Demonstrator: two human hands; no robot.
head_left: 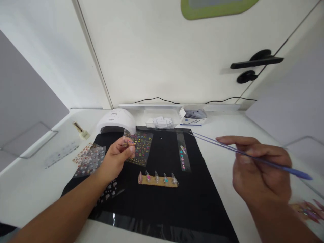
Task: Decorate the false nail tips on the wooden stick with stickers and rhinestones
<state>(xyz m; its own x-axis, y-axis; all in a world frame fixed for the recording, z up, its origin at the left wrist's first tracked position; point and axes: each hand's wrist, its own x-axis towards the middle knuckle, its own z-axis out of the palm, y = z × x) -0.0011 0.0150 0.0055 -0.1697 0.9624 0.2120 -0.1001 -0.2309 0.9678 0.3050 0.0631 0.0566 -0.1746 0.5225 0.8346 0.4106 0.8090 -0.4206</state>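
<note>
My left hand (117, 157) is closed at the left edge of a clear nail sticker sheet (141, 148) with yellow and pink designs, thumb and forefinger pinching it. In my right hand (263, 168) is a pair of purple tweezers (273, 163). Their thin tips point left, over the top of a clear strip (183, 152) bearing pink and teal flower stickers; whether they hold anything is too fine to make out. Between the hands, a tan strip (158, 181) carries several pointed false nails (165, 179), one pinkish, others clear, some decorated.
A black mat (162, 209) covers the white table. Behind stand a white nail lamp (115, 119), a clear tray (160, 123) of white packets and an alcohol pad box (193, 116). To the left lie a polish bottle (81, 131) and another sticker sheet (91, 160). More nails (308, 211) lie far right.
</note>
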